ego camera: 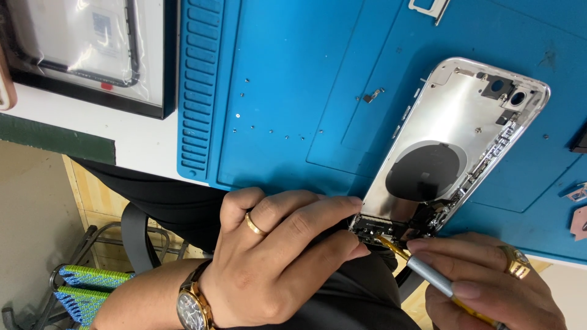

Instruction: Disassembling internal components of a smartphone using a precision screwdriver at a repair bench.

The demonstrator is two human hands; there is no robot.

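Observation:
An opened phone housing [452, 116], silver inside with a dark round coil [426, 171], lies on a blue work mat [293, 73]. My left hand [275, 256], with a gold ring and a wristwatch, pinches the housing's lower end between thumb and fingers. My right hand [489, 275], also ringed, holds a screwdriver [422, 269] with a grey shaft and yellow handle. Its tip touches the small parts at the housing's bottom edge [382, 229].
Several tiny screws [269, 131] and a small bracket [373, 95] lie on the mat. A phone screen in a clear bag [85, 43] rests on a dark-framed tray at top left. Small parts sit at the right edge [578, 201]. A SIM tray [428, 7] lies at the top.

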